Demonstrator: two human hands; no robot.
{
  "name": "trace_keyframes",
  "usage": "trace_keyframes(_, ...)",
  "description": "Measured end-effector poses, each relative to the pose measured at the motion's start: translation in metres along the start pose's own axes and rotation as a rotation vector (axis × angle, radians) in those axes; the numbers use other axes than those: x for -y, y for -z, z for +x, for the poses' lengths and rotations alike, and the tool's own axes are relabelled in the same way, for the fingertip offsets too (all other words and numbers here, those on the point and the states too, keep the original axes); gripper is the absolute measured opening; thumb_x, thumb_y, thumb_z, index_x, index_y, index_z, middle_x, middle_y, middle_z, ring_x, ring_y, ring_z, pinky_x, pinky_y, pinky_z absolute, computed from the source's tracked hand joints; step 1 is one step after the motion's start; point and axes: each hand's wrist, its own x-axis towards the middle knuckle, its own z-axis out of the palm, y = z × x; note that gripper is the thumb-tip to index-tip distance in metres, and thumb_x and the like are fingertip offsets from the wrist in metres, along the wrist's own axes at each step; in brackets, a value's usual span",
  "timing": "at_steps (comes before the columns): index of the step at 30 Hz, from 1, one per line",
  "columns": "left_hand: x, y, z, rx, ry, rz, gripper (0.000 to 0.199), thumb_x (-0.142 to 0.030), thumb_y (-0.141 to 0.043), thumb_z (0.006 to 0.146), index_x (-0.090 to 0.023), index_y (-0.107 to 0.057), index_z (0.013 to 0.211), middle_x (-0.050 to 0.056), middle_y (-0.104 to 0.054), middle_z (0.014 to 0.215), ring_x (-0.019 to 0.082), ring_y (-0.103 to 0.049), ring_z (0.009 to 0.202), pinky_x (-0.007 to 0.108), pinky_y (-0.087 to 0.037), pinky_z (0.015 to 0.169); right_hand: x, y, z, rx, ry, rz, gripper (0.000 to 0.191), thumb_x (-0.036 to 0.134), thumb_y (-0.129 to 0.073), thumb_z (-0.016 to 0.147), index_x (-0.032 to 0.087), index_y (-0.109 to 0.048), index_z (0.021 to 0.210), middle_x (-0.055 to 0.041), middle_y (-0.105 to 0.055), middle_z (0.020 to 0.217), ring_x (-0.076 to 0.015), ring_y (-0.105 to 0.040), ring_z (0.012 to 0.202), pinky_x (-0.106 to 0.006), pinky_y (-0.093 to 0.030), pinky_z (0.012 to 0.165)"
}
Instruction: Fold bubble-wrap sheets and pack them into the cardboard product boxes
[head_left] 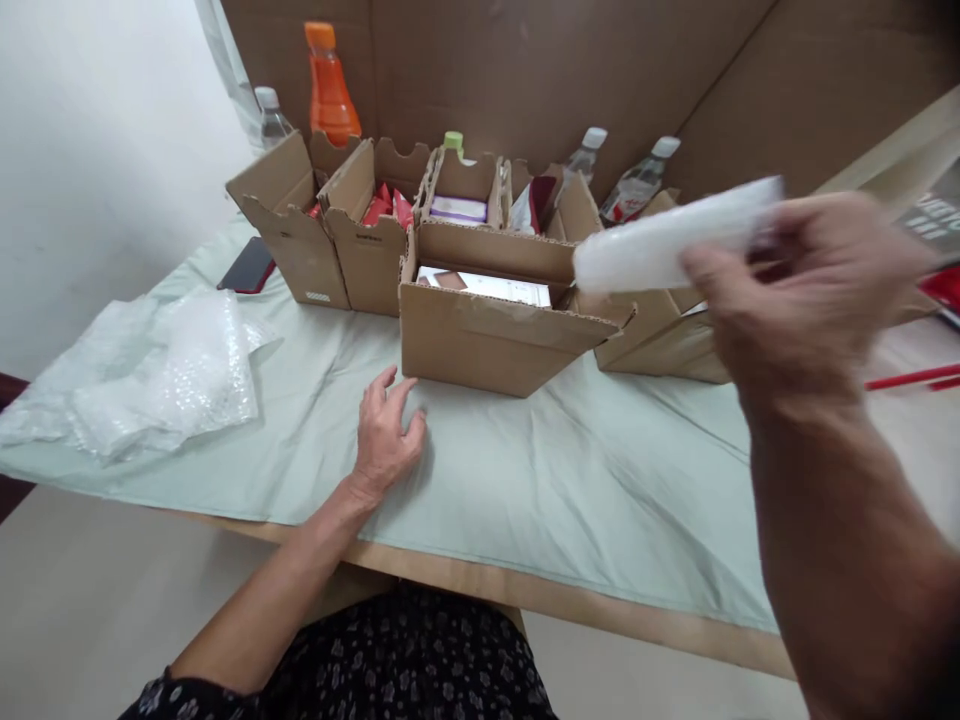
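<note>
My right hand (802, 280) is closed round one end of a bubble-wrapped, roll-shaped bundle (667, 238), raised at the right; what is inside the wrap does not show. The bundle's free end hangs over the right end of the front cardboard box (472, 345). Inside that box lies a white packet (487, 287) with a brown picture on it. My left hand (388, 430) rests on the pale green cloth (480, 470) just before the box's lower left corner. Its fingers are apart and hold nothing.
Behind stand several open cardboard boxes (367, 262) with packets in them. An orange bottle (330, 90) and clear bottles (637, 180) rise at the back. Bubble wrap sheets (172, 370) and a dark phone (247, 265) lie left. Red sticks (911, 378) are far right.
</note>
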Motion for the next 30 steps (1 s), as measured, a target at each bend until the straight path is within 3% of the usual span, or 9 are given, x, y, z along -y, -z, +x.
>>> trace_keyframes(3, 0.005, -0.003, -0.008, 0.022, 0.008, 0.062, 0.032, -0.017, -0.060, 0.088, -0.019, -0.069, 0.118, 0.017, -0.061, 0.142, 0.033, -0.060, 0.130, 0.056, -0.052, 0.109, 0.007, -0.014, 0.010, 0.088, -0.065, -0.102, 0.021, 0.031, -0.074, 0.082, 0.014, -0.072, 0.095, -0.0094, -0.075, 0.090, -0.0162, -0.058, 0.076, -0.034, -0.042, 0.072)
trace_keyframes(7, 0.006, 0.000, -0.008, 0.058, 0.050, 0.089, 0.028, -0.018, -0.060, 0.088, -0.019, -0.071, 0.114, 0.017, -0.063, 0.139, 0.033, -0.061, 0.128, 0.057, -0.053, 0.107, 0.023, -0.017, 0.014, 0.319, 0.028, -0.308, 0.015, 0.031, -0.072, 0.083, 0.017, -0.070, 0.081, -0.0084, -0.072, 0.078, -0.0186, -0.057, 0.075, -0.037, -0.037, 0.075)
trace_keyframes(9, 0.006, 0.000, -0.007, 0.064, 0.053, 0.086, 0.028, -0.018, -0.059, 0.088, -0.019, -0.071, 0.113, 0.017, -0.063, 0.140, 0.033, -0.061, 0.128, 0.057, -0.052, 0.107, 0.029, -0.018, 0.017, 0.396, 0.123, -0.382, 0.020, 0.033, -0.070, 0.086, 0.016, -0.069, 0.075, -0.0107, -0.071, 0.080, -0.0230, -0.060, 0.085, -0.041, -0.037, 0.080)
trace_keyframes(13, 0.006, -0.003, -0.008, 0.065, 0.046, 0.083, 0.027, -0.018, -0.059, 0.088, -0.020, -0.072, 0.111, 0.017, -0.063, 0.140, 0.034, -0.061, 0.128, 0.056, -0.054, 0.105, 0.030, -0.029, 0.026, 0.427, 0.250, -0.358, 0.041, 0.047, -0.067, 0.094, 0.013, -0.072, 0.071, -0.0146, -0.071, 0.093, -0.0287, -0.060, 0.104, -0.046, -0.038, 0.089)
trace_keyframes(18, 0.007, -0.004, -0.009, 0.064, 0.059, 0.068, 0.027, -0.017, -0.060, 0.087, -0.020, -0.072, 0.111, 0.017, -0.063, 0.140, 0.034, -0.060, 0.130, 0.058, -0.053, 0.107, 0.023, -0.054, 0.036, 0.585, 0.222, -0.290, 0.045, 0.047, -0.073, 0.090, 0.015, -0.067, 0.059, -0.0086, -0.063, 0.068, -0.0262, -0.061, 0.096, -0.046, -0.040, 0.093)
trace_keyframes(23, 0.010, -0.005, -0.008, 0.077, 0.075, 0.047, 0.028, -0.017, -0.061, 0.086, -0.019, -0.073, 0.110, 0.019, -0.062, 0.139, 0.036, -0.059, 0.132, 0.061, -0.051, 0.110, 0.024, -0.059, 0.039, 0.576, 0.310, -0.278, 0.049, 0.047, -0.070, 0.090, 0.016, -0.062, 0.053, -0.0052, -0.056, 0.058, -0.0234, -0.061, 0.088, -0.047, -0.040, 0.093)
trace_keyframes(27, 0.013, -0.002, -0.007, 0.073, 0.105, 0.014, 0.027, -0.019, -0.062, 0.087, -0.018, -0.073, 0.112, 0.020, -0.060, 0.141, 0.037, -0.058, 0.134, 0.062, -0.050, 0.111, 0.024, -0.032, 0.025, 0.505, 0.186, -0.255, 0.038, 0.043, -0.070, 0.091, 0.017, -0.069, 0.063, -0.0066, -0.062, 0.064, -0.0263, -0.062, 0.087, -0.052, -0.042, 0.094)
trace_keyframes(30, 0.018, 0.002, -0.006, 0.051, 0.143, -0.017, 0.028, -0.021, -0.064, 0.087, -0.019, -0.072, 0.113, 0.018, -0.059, 0.142, 0.036, -0.057, 0.135, 0.060, -0.050, 0.112, 0.014, -0.006, 0.006, 0.373, 0.081, -0.111, 0.028, 0.038, -0.065, 0.096, 0.017, -0.077, 0.082, -0.0106, -0.075, 0.085, -0.0278, -0.066, 0.093, -0.051, -0.045, 0.095)
